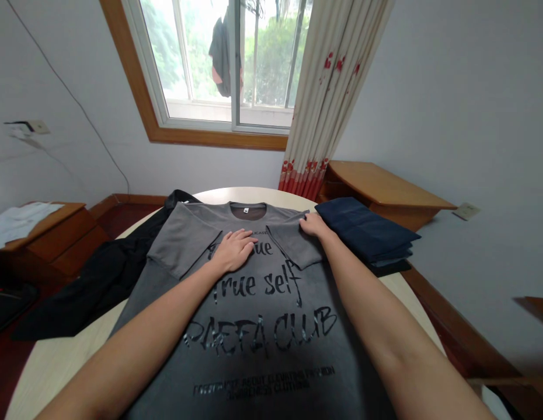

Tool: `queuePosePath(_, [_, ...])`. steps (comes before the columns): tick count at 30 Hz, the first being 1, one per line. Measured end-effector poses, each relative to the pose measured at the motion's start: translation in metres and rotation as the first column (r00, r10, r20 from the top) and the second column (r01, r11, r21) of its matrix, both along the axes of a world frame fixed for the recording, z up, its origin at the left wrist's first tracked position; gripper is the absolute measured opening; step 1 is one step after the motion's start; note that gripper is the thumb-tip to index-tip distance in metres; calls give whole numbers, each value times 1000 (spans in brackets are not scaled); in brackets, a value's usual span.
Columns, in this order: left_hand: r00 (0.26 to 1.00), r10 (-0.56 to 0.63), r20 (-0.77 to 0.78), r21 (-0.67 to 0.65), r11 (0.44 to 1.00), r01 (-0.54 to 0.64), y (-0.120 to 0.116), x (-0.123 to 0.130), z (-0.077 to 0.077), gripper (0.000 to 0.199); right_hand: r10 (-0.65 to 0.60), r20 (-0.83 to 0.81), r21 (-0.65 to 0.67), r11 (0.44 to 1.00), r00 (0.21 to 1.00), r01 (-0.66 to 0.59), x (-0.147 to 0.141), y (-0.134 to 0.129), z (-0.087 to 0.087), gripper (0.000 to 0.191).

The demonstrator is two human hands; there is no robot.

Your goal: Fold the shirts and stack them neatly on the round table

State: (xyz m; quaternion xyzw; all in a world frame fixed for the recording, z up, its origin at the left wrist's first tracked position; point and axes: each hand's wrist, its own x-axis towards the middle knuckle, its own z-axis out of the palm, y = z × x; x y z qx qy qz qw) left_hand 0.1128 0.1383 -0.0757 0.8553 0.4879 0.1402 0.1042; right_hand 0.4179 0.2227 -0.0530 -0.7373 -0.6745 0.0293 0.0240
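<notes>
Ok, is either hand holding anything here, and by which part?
The right hand seems to pinch the gray T-shirt at its shoulder edge; the left hand only rests on its chest.

Grey short-sleeved fabric T-shirt with black lettering [254, 303] — laid flat, printed face up, collar at the far end, both sleeves folded inward over the chest — lies on the pale, round-edged table [56, 364].

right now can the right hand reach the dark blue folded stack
Likely yes: the right hand is beside the dark blue stack, nothing between them, though its fingers are on the gray shirt.
</notes>
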Motion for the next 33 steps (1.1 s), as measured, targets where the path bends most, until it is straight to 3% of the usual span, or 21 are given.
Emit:
queuePosePath(4, [1000,0,3,0,1000,0,1,0,-2,53,-48,51,54,998,998,45,-9,1,8,48])
queuePosePath(10, [1000,11,4,6,1000,-11,-2,1,0,51,-96,209,110,991,973,74,-19,-13,-3,52])
queuePosePath(13, [1000,11,14,3,1000,-11,-3,1,0,51,-105,197,140,987,975,78,-26,-11,-6,56])
queuePosePath(15, [1000,9,17,8,1000,-9,-3,2,0,51,-18,174,129,992,985,-4,-32,-7,-6,57])
queuePosePath(19, [1000,10,9,22,1000,-10,-3,2,0,50,118,48,-16,993,992,-117,-44,5,-8,59])
queuePosePath(28, [1000,13,9,12,1000,-13,-2,3,0,49,35,-54,4,999,998,-35,-45,28,-25,68])
queuePosePath(33, [1000,9,-12,30,1000,-8,-1,3,-2,48,-3,-21,-5,1000,1000,3,-57,27,-20,66])
